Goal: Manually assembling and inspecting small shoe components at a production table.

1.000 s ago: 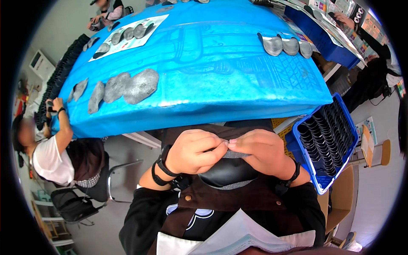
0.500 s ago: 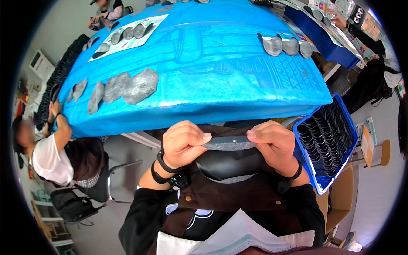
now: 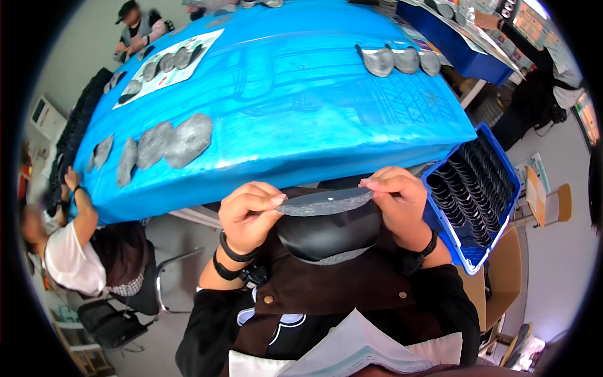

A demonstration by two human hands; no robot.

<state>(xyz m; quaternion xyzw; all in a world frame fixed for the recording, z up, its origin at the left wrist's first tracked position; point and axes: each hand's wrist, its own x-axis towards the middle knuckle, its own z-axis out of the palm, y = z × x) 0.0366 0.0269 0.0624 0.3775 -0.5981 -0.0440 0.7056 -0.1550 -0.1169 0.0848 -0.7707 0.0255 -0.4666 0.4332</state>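
Blue table (image 3: 295, 119) beyond both hands, grey pads (image 3: 188, 141) past the left. Left hand (image 3: 248, 215) and right hand (image 3: 397, 198), thumbs and fingers pinched closed, hold opposite ends of a black-grey piece (image 3: 326, 203) between them. Blue crate (image 3: 447, 237) near the right.

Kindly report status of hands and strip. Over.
Left hand, right hand: pinching opposite ends. Curved grey-black strip: held between them. Nothing visibly blocking.

Black sleeves (image 3: 210, 323), brown apron (image 3: 336, 290), white collar (image 3: 254, 364); black wristbands (image 3: 226, 270)
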